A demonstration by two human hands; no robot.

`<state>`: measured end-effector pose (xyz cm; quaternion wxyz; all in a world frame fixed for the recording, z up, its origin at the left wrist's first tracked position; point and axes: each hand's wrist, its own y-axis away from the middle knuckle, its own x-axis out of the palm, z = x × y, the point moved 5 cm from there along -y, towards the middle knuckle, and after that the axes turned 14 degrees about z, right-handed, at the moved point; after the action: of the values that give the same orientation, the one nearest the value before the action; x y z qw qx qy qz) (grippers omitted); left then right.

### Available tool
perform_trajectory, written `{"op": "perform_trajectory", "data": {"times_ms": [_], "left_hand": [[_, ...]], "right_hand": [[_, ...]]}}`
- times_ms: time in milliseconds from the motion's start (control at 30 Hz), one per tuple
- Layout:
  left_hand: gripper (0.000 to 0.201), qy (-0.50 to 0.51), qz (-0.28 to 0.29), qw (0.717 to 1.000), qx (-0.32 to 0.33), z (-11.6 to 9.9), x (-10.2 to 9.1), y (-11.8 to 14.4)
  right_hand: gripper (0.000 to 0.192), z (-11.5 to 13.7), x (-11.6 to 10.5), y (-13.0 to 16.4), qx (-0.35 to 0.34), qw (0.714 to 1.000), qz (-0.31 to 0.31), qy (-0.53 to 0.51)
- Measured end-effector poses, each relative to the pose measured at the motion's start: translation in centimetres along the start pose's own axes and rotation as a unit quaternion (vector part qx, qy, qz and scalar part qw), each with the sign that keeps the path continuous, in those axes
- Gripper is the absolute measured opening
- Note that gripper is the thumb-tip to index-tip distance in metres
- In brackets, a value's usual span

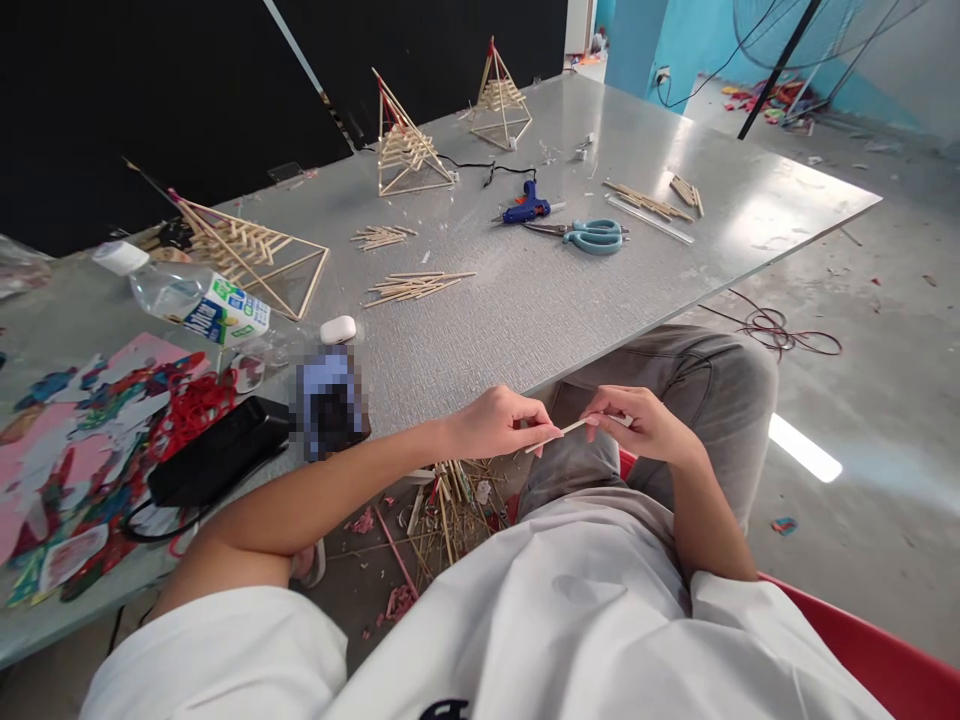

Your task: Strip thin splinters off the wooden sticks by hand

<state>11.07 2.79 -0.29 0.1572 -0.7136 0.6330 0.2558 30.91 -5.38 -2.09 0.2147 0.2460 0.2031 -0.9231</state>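
Above my lap, just off the table's front edge, a thin wooden stick (574,426) spans between my two hands. My left hand (504,420) pinches it near one end, with a short tip poking out below the fingers. At the other end, my right hand (637,420) is closed on the stick between thumb and fingers. Small piles of cut wooden sticks (420,287) lie on the table beyond. A blue glue gun (528,206) and scissors with light blue handles (596,237) rest near the table's middle.
Stick pyramids (412,150) stand along the back of the grey table (480,330). A plastic bottle (199,295), a white earbud case (337,329), a blurred phone (332,400) and a black case (217,450) lie at left. Loose sticks (450,510) litter the floor.
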Motion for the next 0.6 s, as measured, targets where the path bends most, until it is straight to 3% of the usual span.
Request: {"op": "perform_trajectory", "data": {"times_ms": [100,300,433,500,533,600], "left_hand": [[0.040,-0.019,0.005,1.000,0.019,-0.2,0.2,0.1],[0.031,-0.057,-0.056,0.997,0.022,0.0,0.2,0.2],[0.028,-0.148,-0.027,0.988,0.030,0.2,1.1,0.3],[0.011,-0.206,-0.006,0.978,0.028,0.3,1.6,0.3],[0.011,-0.227,0.003,0.974,0.029,0.3,1.7,0.4],[0.042,-0.234,0.027,0.971,0.049,0.2,1.7,0.4]], "right_hand": [[0.028,0.0,0.1,0.1,0.002,1.000,0.011,-0.017],[0.021,1.1,0.7,-0.4,-0.053,0.995,0.059,-0.054],[0.018,1.7,0.7,-0.6,-0.082,0.993,0.068,-0.051],[0.016,1.6,0.3,-0.6,-0.049,0.996,0.070,-0.032],[0.016,1.4,0.1,-0.6,-0.025,0.997,0.075,-0.023],[0.016,1.1,-0.2,-0.5,0.021,0.996,0.088,-0.010]]}}
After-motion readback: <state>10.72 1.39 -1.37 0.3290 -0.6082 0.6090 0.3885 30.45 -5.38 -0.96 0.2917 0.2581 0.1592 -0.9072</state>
